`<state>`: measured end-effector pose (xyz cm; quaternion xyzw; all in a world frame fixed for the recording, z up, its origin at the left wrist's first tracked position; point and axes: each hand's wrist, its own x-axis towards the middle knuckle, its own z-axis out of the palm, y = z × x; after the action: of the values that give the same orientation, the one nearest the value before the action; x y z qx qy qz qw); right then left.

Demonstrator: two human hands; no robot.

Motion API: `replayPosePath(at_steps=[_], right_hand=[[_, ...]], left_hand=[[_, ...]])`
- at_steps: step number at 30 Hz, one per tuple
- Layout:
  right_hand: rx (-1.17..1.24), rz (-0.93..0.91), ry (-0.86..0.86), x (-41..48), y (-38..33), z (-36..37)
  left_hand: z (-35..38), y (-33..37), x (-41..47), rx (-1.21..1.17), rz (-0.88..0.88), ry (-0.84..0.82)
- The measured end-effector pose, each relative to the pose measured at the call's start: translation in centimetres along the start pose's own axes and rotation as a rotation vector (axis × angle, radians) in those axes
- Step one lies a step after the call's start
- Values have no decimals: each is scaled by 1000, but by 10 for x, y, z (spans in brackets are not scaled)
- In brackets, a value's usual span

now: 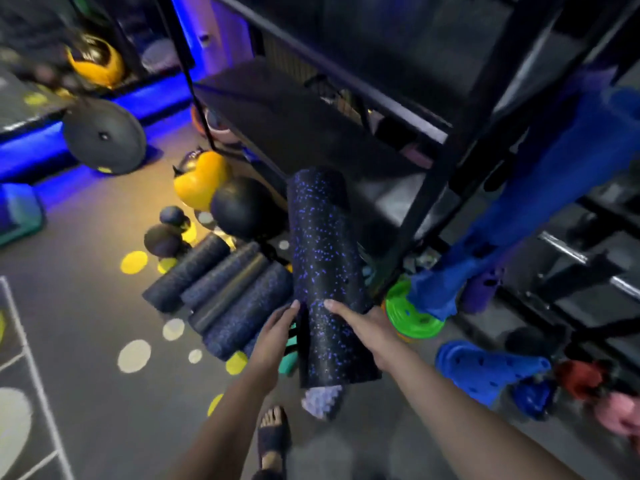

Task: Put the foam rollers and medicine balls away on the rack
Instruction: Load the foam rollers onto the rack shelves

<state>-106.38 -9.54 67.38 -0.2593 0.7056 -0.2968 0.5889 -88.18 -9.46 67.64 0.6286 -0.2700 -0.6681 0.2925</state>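
A long black foam roller with blue speckles is lifted between both hands, its far end pointing at the black rack. My left hand holds its left side and my right hand grips its right side near the lower end. Several more speckled foam rollers lie side by side on the floor to the left. Behind them sit a black medicine ball, two smaller dark balls and a yellow-and-black ball.
A dark rack shelf lies just beyond the roller's tip. Blue mats lean on the rack's right post, with a green disc and blue clogs at its foot. A black weight plate stands at left. My sandalled foot is below.
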Motion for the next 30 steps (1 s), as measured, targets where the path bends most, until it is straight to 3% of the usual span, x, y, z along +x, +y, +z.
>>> replayPosePath(at_steps=[3,9,17,21,24,30], right_hand=[[158,72,67,20,-30,39],[399,143,208,67,-74,69],[474,100,254,205,-81,32],[254,68,378,282,-53,5],[43,-8,385,317,-31,-12],[-164,-94,372,348,1,-25]], left_hand=[[-31,19,27,48,25,-41],[-44,48,81,44,-170,-212],[27,69,233,-22,-10,-121],[85,65,325,67,167,-52],[129,58,390,399,352,53],[184,48,448,590,598,-74]])
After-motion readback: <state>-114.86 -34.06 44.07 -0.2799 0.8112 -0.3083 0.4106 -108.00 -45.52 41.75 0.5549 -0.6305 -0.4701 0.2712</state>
